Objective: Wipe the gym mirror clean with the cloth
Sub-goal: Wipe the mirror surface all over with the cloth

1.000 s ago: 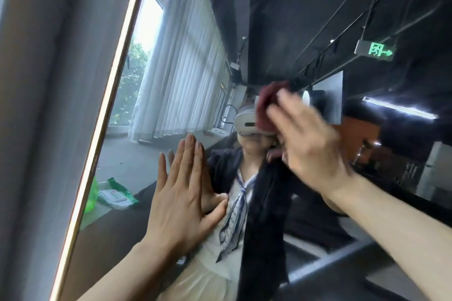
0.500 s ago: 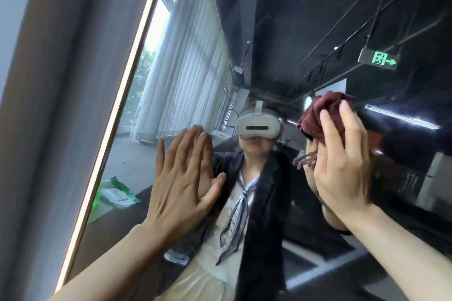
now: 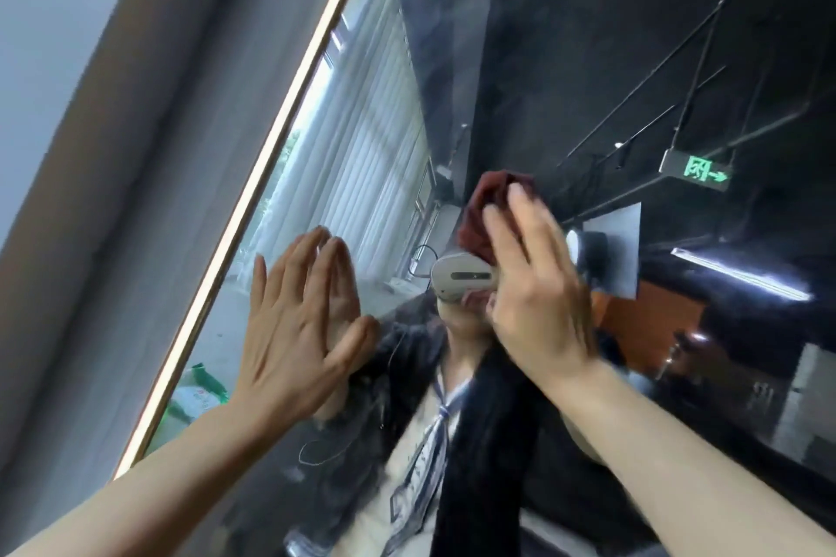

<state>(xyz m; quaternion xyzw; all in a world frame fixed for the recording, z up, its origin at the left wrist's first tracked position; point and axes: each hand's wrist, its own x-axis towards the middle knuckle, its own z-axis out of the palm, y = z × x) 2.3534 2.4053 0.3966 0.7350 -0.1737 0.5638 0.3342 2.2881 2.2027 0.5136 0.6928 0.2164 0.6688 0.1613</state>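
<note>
Item: gym mirror (image 3: 565,59), gold-edged, under wiping. Cloth (image 3: 486,206), dark red, bunched, is pressed to the glass beneath the right hand (image 3: 538,294), fingers extended over it. Left hand (image 3: 294,326) is laid flat on the glass, fingers straight and together. Risks judged: fresh palm prints from the bracing hand; streaks where the bunched cloth makes uneven contact.

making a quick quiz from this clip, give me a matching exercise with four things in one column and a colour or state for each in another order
Things
1. left hand
2. right hand
3. cloth
4. mirror frame

States or colours
A. dark red, bunched up
B. gold, runs slanted up the mirror's left edge
C. flat on the glass, fingers straight
D. presses the cloth to the glass

Pairs: 1-C, 2-D, 3-A, 4-B
</note>
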